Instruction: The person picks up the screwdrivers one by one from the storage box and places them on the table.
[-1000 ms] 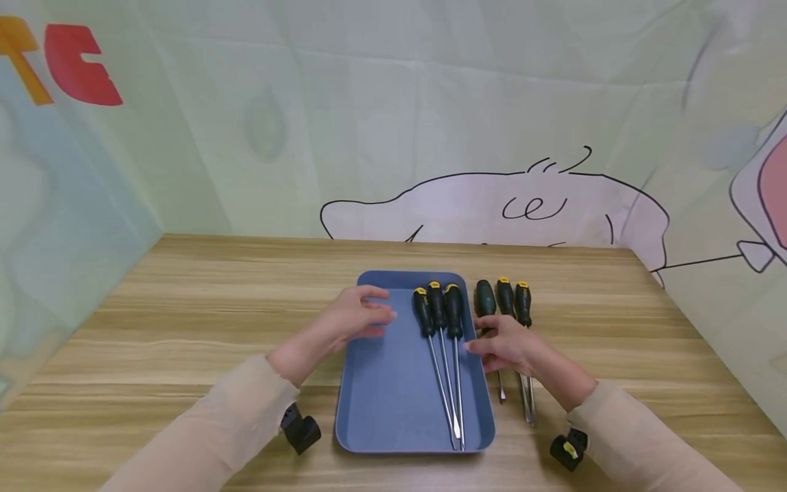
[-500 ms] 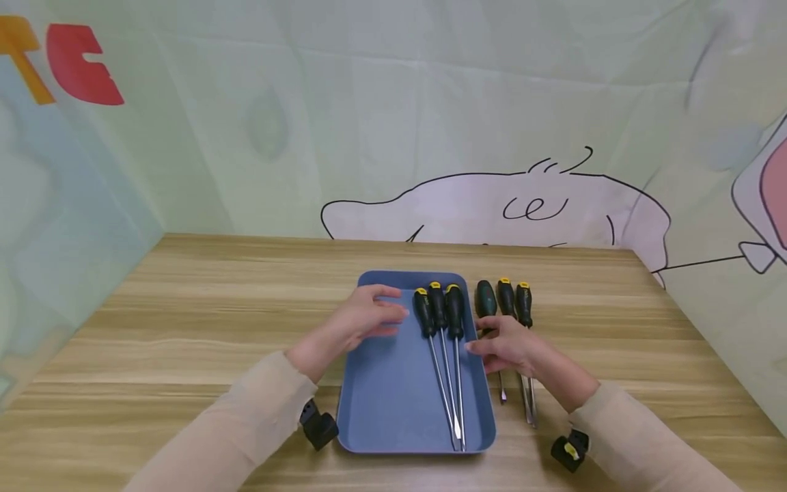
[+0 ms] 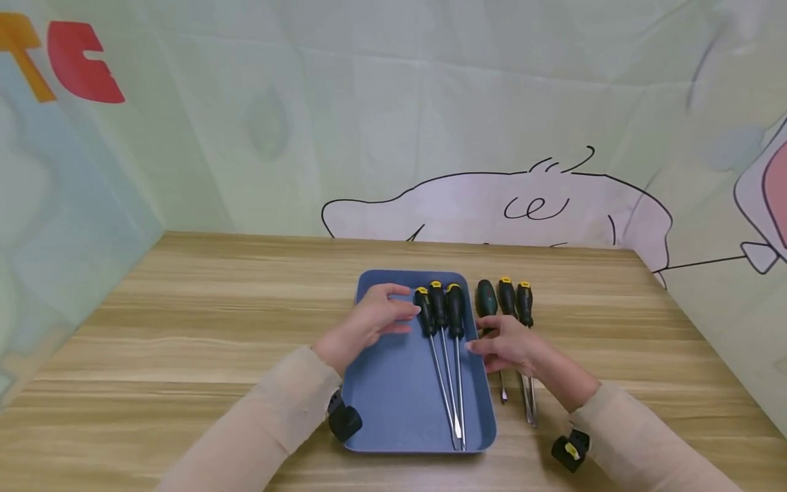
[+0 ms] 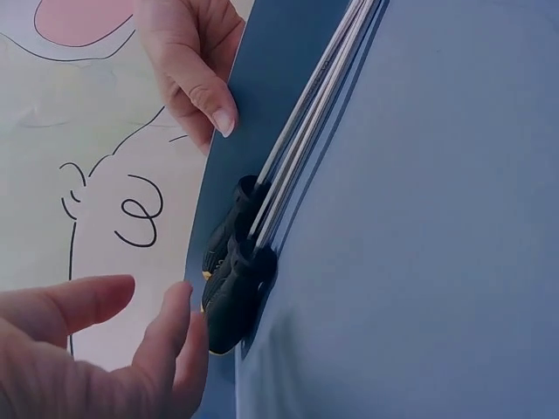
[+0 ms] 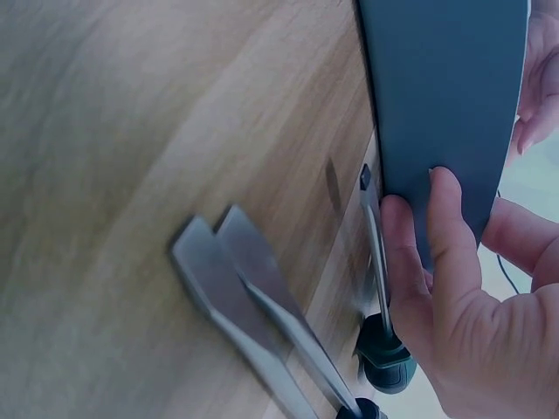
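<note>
A shallow blue tray (image 3: pixel 393 403) lies on the table. Three long screwdrivers (image 3: pixel 437 304) with black handles and yellow ends rest along its right side, shafts toward the near edge. My left hand (image 3: pixel 376 316) hovers above the tray, fingers spread, its tips beside the leftmost handle. In the left wrist view a gap shows between that thumb and its fingers, with nothing held; the handles (image 4: pixel 234 301) are just past the fingertips. My right hand (image 3: pixel 507 345) holds the tray's right wall. Its fingers lie against the outer face (image 5: pixel 437 113), and the thumb is over the rim.
Right of the tray lie a green-black screwdriver (image 3: pixel 486 298), partly behind my right hand, and two black screwdrivers with yellow ends (image 3: pixel 525 303). The wooden table (image 3: pixel 246 294) reaches back to a printed cloth (image 3: pixel 369 123). Each wrist carries a small black camera (image 3: pixel 344 418).
My left hand has moved right across the tray, up to the screwdriver handles. The right hand stays on the tray's wall, and the tray and screwdrivers look unmoved.
</note>
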Motion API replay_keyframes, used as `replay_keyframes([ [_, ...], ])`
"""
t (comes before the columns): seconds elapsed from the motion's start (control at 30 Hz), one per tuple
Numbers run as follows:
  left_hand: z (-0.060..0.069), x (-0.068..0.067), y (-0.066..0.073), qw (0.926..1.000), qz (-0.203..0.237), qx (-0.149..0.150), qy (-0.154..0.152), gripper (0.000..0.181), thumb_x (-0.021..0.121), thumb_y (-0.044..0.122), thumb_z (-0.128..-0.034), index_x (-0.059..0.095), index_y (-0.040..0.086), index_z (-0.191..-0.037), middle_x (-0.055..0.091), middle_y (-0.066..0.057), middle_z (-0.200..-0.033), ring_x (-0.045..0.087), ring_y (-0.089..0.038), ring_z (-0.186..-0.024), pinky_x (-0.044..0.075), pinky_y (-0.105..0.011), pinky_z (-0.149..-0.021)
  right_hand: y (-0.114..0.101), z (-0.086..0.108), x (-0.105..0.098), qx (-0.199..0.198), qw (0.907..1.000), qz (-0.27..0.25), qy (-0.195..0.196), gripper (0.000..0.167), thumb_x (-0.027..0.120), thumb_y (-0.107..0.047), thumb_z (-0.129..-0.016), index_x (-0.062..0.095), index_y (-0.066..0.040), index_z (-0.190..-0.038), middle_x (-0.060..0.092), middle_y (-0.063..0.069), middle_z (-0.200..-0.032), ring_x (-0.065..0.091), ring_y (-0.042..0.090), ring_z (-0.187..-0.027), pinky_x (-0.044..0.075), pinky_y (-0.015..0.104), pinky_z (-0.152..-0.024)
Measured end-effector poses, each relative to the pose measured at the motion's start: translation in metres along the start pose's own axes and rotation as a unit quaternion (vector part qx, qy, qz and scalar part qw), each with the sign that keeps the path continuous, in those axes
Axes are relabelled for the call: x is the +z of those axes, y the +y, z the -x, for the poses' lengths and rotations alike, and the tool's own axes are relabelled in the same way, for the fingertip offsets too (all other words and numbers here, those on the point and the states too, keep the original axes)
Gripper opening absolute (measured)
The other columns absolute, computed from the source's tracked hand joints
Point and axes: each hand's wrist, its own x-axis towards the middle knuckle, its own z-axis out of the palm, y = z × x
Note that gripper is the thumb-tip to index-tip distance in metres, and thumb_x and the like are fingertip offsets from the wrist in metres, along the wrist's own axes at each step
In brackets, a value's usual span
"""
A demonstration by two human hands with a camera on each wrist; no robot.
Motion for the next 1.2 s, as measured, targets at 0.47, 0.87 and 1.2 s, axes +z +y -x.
replay_keyframes([
  [0.47,-0.012,0.019,-0.018,0.9997,-0.006,-0.014,0.018,0.057,0.061,-0.01,-0.0817,0.038,-0.005,-0.134,0.054,-0.026,-0.115,0.06,-0.031,-0.097,0.057,-0.037,-0.073,0.002,-0.003,0.0,0.005,0.9999,-0.005,0.009,0.064,0.061,-0.001,-0.087,0.024,0.011,-0.139,0.051,0.027,-0.11,0.063,0.022,-0.077,0.056,0.04,-0.074],
  [0.87,-0.011,0.035,-0.027,0.9973,-0.054,0.039,0.029,0.084,0.067,-0.018,-0.069,0.027,-0.002,-0.141,0.043,-0.029,-0.126,0.06,-0.036,-0.09,0.057,-0.033,-0.058,0.002,-0.003,-0.001,0.004,0.9999,-0.004,0.011,0.063,0.061,-0.002,-0.087,0.026,0.011,-0.138,0.052,0.025,-0.108,0.063,0.022,-0.077,0.057,0.04,-0.073],
  [1.2,-0.014,0.045,-0.032,0.9831,-0.143,0.096,0.063,0.098,0.07,-0.02,-0.0618,0.019,-0.002,-0.144,0.026,-0.033,-0.128,0.056,-0.033,-0.071,0.055,-0.027,-0.047,0.002,-0.003,-0.001,0.004,0.9999,-0.001,0.012,0.062,0.062,-0.002,-0.087,0.027,0.01,-0.138,0.053,0.024,-0.106,0.063,0.021,-0.076,0.057,0.039,-0.072],
])
